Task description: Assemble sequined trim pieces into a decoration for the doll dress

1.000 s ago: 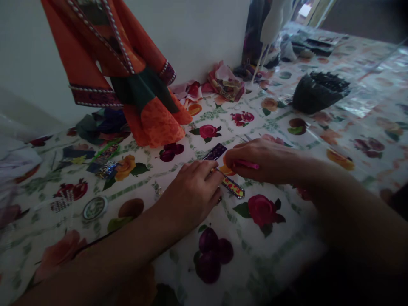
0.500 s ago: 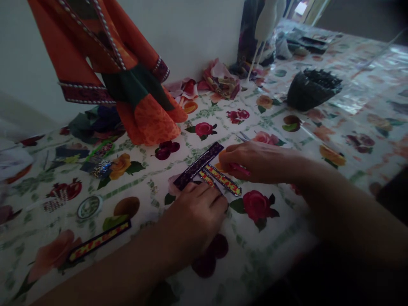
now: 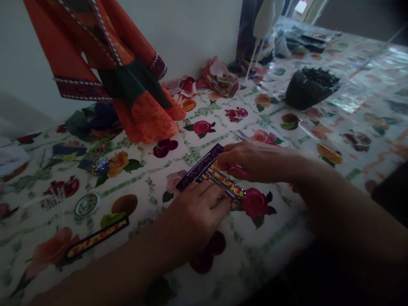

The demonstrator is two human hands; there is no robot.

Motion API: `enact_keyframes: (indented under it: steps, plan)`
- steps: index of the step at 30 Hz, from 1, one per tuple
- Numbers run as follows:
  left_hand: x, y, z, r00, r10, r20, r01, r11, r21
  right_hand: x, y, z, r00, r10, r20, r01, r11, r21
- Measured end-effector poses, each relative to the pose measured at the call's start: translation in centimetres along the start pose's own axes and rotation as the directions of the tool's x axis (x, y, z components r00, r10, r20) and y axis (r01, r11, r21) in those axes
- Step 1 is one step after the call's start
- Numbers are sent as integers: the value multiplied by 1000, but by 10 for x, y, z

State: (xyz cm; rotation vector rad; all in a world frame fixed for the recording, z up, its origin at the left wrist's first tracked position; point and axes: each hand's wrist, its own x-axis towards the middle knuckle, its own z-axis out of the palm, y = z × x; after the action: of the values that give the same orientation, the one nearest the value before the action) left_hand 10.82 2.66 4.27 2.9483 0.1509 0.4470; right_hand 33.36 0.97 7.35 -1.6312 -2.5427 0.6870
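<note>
Floral counter (image 3: 270, 255), left hand (image 3: 199, 208) on yellow strips (image 3: 228, 180), grip unclear, right hand (image 3: 248, 159) clenched around pink tool (image 3: 239, 170), purple strip (image 3: 200, 165) beside both, orange garment (image 3: 153, 117) far left.

Over here, a white table covering printed with fruit and roses (image 3: 270, 246) bears 1 black rough-topped container (image 3: 309, 91), crumpled pink cloth scraps (image 3: 219, 78) near the wall, 1 round green-and-white disc (image 3: 87, 205), 1 dark-bordered yellow-and-red strip (image 3: 97, 239) and 1 bead-edged dark purple strip (image 3: 200, 166) crossing yellow-and-red beaded strips (image 3: 228, 182).
</note>
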Motion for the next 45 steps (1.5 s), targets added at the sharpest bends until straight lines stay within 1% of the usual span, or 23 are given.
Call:
enact_keyframes:
  steps: [4,6,9,12,15,18,21,23,26,28,30,33,36,39,45]
  plan:
    - [0,-1,3,998,22,62,-21,1000,-19,0,1,0,1000,-25,15,25,1000,3]
    - [0,-1,3,997,29,75,-28,1000,-13,0,1,0,1000,-25,8,25,1000,-1]
    - [2,-2,2,999,19,33,-19,1000,16,-1,0,0,1000,-16,-6,16,1000,-8]
    - [4,-7,4,1000,-21,-14,22,997,74,-1,-1,-2,999,-15,-29,14,1000,-11]
    - [6,-14,11,998,-70,6,68,989,130,-2,-1,-3,994,-34,-103,31,999,-30]
    - [5,-18,18,990,-129,63,118,981,156,-3,-2,-4,977,-82,-195,72,996,-59]
    - [5,-19,20,981,-155,115,134,976,173,-10,-11,-10,955,-131,-266,113,990,-82]
    - [4,-20,20,980,-158,122,135,975,176,-17,-21,-17,951,-127,-282,103,990,-97]
    - [2,-20,20,982,-160,104,141,976,165,-27,-31,-26,956,-103,-274,73,990,-120]
    - [2,-19,22,984,-155,91,140,978,155,-32,-31,-25,964,-90,-248,61,991,-123]
    - [2,-18,24,986,-146,76,133,979,152,-34,-25,-16,975,-70,-211,49,993,-103]
    - [1,-17,26,991,-130,36,122,979,166,-34,-11,5,988,-35,-151,29,999,-36]
    - [-2,-17,27,993,-116,15,111,978,178,-33,-4,21,993,19,-119,-15,999,31]
    - [-5,-17,28,993,-112,29,105,978,182,-33,-4,26,993,36,-115,-28,997,66]
    - [-4,-16,28,994,-104,47,91,972,217,-29,-3,24,996,1,-88,5,998,70]
